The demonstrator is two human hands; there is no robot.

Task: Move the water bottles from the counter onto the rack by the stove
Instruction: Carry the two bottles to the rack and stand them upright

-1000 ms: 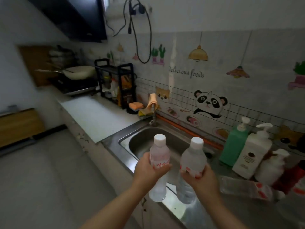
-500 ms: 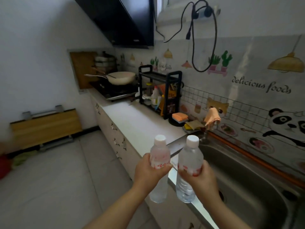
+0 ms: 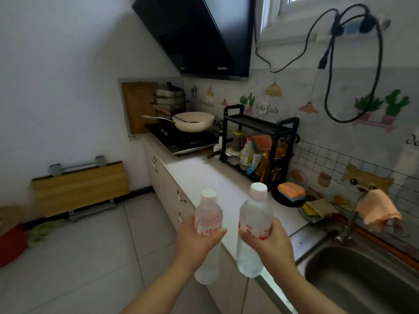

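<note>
My left hand [image 3: 196, 239] grips a clear water bottle [image 3: 208, 214] with a white cap and a red-printed label, held upright in front of the counter edge. My right hand [image 3: 269, 243] grips a second, similar water bottle [image 3: 255, 218], also upright, close beside the first. The black two-tier rack [image 3: 260, 123] stands further along the white counter [image 3: 217, 177], against the wall next to the stove [image 3: 181, 139]. Its top shelf looks bare; the lower shelf holds several bottles and packets.
A cream frying pan [image 3: 193, 121] sits on the stove under a black range hood [image 3: 199, 35]. Sponges [image 3: 291, 191] and cloths lie between the rack and the steel sink [image 3: 362, 277]. An orange cloth [image 3: 376, 209] hangs on the tap. A folded wooden table [image 3: 79, 184] leans at the left wall.
The view has swung left from the sink towards the stove and rack, which now look nearer. Both hands keep their grip on the two bottles, held side by side.
</note>
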